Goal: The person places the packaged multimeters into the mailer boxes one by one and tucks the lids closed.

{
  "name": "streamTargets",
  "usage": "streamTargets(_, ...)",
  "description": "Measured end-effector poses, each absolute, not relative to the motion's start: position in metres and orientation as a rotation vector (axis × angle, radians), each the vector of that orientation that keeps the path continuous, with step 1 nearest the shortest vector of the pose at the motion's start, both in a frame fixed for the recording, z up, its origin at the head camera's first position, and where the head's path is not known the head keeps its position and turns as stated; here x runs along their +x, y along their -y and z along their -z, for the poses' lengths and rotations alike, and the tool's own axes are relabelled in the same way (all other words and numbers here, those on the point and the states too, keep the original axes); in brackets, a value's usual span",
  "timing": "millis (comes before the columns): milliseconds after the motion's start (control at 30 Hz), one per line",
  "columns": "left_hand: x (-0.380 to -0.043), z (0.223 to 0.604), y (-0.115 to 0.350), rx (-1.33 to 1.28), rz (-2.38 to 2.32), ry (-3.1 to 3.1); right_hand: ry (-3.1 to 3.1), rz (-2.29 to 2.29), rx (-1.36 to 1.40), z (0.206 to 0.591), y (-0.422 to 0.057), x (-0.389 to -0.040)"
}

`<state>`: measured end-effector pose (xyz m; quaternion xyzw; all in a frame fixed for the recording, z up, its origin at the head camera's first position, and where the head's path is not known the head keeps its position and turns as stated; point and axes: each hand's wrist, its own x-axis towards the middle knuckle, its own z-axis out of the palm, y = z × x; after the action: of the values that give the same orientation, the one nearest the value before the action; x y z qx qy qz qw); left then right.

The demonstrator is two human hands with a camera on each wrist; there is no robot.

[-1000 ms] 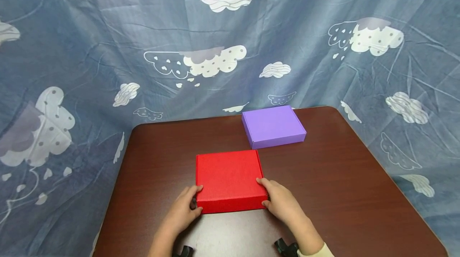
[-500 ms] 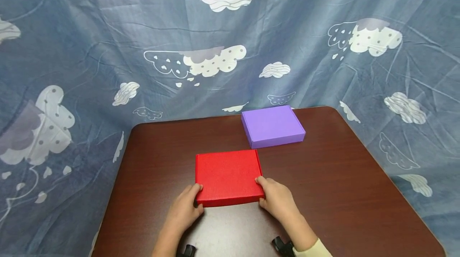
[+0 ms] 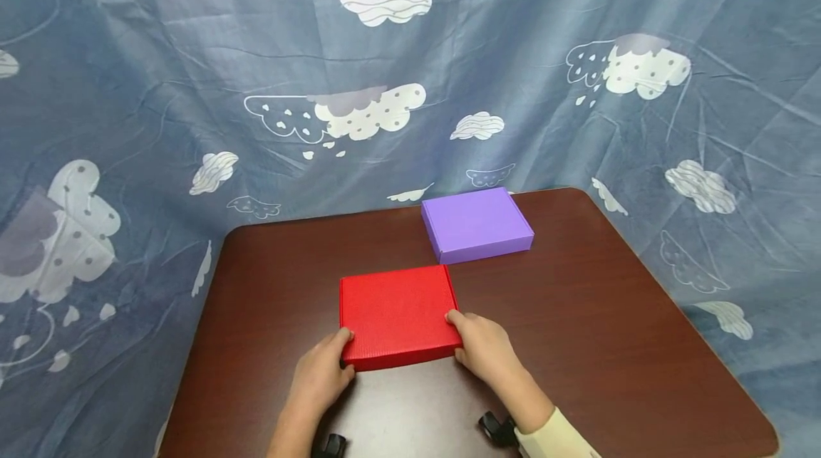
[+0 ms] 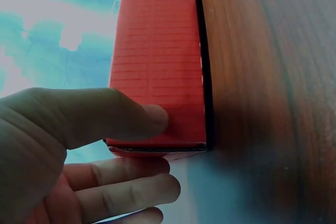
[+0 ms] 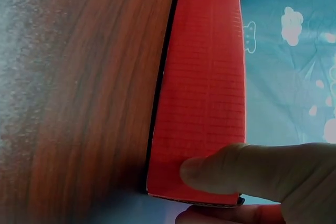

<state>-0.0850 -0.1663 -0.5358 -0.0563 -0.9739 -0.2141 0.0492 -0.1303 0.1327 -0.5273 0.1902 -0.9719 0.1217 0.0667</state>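
Observation:
A flat red cardboard box is held at its two near corners on the brown table. My left hand grips the near left corner; in the left wrist view its thumb presses the front face and the other fingers lie around the end. On the opposite side, my right hand grips the near right corner, its thumb on the front face in the right wrist view. The near edge looks tipped up a little, with a dark band along the front face's lower edge in both wrist views.
A flat purple box lies farther back, just behind the red box's right corner. Blue cloud-print cloth hangs beyond the back and sides of the table. Black wrist devices show at the wrists.
The red box's front edge has risen and its front face shows narrower, with both hands gripping throughout. The whole head view has shifted slightly, putting the scene a bit farther left.

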Motion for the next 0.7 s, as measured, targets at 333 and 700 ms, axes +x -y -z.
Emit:
streamTargets(333,-0.101,0.533,0.169,-0.137,0.572,2.972,2.967,-0.441,0.544,0.528,-0.123,-0.156)
streamTargets(700,-0.131,0.527,0.176,-0.121,0.521,3.01,2.984,-0.52,0.511,0.529,-0.114,-0.183)
